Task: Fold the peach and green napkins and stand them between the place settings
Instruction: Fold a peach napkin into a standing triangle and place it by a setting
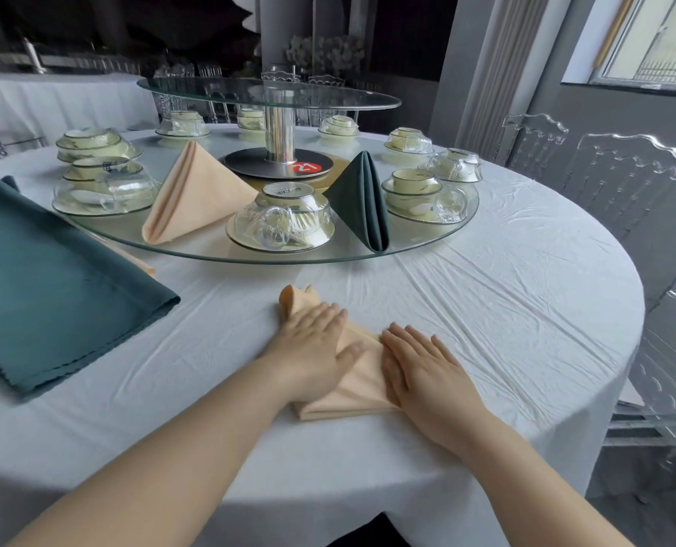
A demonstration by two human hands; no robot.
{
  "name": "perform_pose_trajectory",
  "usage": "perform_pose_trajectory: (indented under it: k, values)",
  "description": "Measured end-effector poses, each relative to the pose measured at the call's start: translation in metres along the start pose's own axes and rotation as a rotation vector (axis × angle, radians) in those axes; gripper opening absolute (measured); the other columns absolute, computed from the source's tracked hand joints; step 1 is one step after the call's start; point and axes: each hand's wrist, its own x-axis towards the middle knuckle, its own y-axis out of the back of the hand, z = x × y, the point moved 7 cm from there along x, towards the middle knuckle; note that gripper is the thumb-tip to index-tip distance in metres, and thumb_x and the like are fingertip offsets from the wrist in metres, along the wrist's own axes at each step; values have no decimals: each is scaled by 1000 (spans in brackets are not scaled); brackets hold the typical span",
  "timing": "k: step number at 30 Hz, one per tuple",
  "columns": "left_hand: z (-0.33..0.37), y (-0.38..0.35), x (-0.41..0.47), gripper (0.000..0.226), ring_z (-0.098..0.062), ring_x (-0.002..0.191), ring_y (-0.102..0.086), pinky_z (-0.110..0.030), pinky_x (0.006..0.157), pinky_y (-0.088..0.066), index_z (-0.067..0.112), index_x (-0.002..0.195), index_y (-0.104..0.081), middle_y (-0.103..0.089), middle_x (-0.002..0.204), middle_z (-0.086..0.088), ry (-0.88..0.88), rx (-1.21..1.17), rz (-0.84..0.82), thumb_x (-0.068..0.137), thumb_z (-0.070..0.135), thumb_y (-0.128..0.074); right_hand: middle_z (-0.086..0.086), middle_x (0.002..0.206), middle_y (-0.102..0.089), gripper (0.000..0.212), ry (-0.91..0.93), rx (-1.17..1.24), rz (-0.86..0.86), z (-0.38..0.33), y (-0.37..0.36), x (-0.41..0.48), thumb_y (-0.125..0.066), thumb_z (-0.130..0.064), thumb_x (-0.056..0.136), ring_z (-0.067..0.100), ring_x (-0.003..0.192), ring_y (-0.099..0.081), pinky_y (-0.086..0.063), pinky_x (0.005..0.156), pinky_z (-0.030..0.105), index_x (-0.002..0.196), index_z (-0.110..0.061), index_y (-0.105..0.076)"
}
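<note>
A: What carried it all?

B: A round table point(506, 309) under a creased white cloth. On its middle sat a glass turntable point(427, 246) with a smaller glass tier point(328, 97) raised on a metal post above it.

A: And around that?

B: Clear chairs point(624, 171) stood past the table's right edge. Flat green napkins point(52, 270) lay in a stack near the left edge, partly overlapping the turntable's rim.

A: Anything already standing?

B: Two, both on the turntable's near side: a standing peach napkin point(194, 191) and a standing green napkin point(364, 199). A wrapped place setting point(281, 225) stood between them, with more settings round the rim.

A: The one being worked?

B: A folded peach napkin point(352, 392) lay on the cloth near the table's front edge, well short of the turntable. Its far corner was bunched up.

A: The hands?

B: The left hand point(312, 349) and right hand point(423, 373) both lay flat on it, fingers straight and close together, pressing down and covering much of the fold.
</note>
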Motion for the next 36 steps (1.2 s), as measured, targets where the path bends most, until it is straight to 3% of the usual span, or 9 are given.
perform_pose_trajectory:
  k: [8,13,16,19,22,26,29,33,36]
  values:
    - [-68,11,16,54,-9,142,1,-27,113,3,14,148,-4,1,156,2,225,-95,112,100,37,-15,-12,153,-16,128,1,25,-29,-2,1,0,46,-68,42,6,142,-9,8,106,16,143,-27,-21]
    - [-87,34,4,40,-23,132,-33,-25,104,-22,6,135,-42,-39,144,-10,236,-386,515,98,19,-35,-5,148,-31,81,-3,285,162,0,16,-5,-6,-56,72,10,138,-23,0,108,15,139,-17,-32]
    - [-81,55,-18,29,-19,108,-50,-20,90,-32,12,107,-64,-61,116,-7,17,-433,746,85,7,-47,0,135,-46,55,45,385,406,4,33,-13,-29,-43,81,9,125,-35,-12,108,22,128,-19,-45]
    - [-48,57,-47,36,-7,89,-53,-7,82,-34,27,91,-57,-68,90,5,-418,-380,626,66,17,-34,1,118,-59,33,265,338,514,-12,44,-23,-46,-31,81,13,115,-44,-26,106,28,112,-20,-47]
    - [-35,34,-61,42,-5,97,-53,-17,84,-38,30,95,-56,-70,97,4,-562,-225,458,60,22,-35,-2,103,-67,31,510,235,392,-44,40,-29,-53,-34,77,10,106,-52,-33,102,26,103,-18,-57]
    - [-41,17,-53,73,9,123,-26,-8,99,-22,26,114,-64,-47,120,24,-470,-291,273,53,41,-27,-9,86,-69,33,536,74,217,-63,26,-22,-50,-43,78,10,82,-65,-51,72,26,89,-17,-65]
    - [-44,14,-46,83,19,120,-17,0,99,-14,27,119,-59,-35,119,30,-424,-322,263,48,47,-23,-11,77,-67,30,503,11,183,-63,24,-12,-45,-42,78,9,70,-65,-50,56,23,82,-19,-65]
    - [-40,22,-41,64,2,111,-41,-5,94,-22,21,108,-68,-56,108,20,-436,-331,351,57,41,-36,-9,59,-62,25,506,-15,216,-65,33,1,-41,-31,78,14,50,-59,-41,45,18,71,-20,-62]
    - [-35,32,-39,33,-6,87,-47,-9,83,-27,29,92,-62,-64,86,12,-477,-294,467,63,32,-47,-4,72,-68,28,414,70,190,-61,48,12,-41,-30,77,20,58,-61,-37,49,24,84,-19,-65]
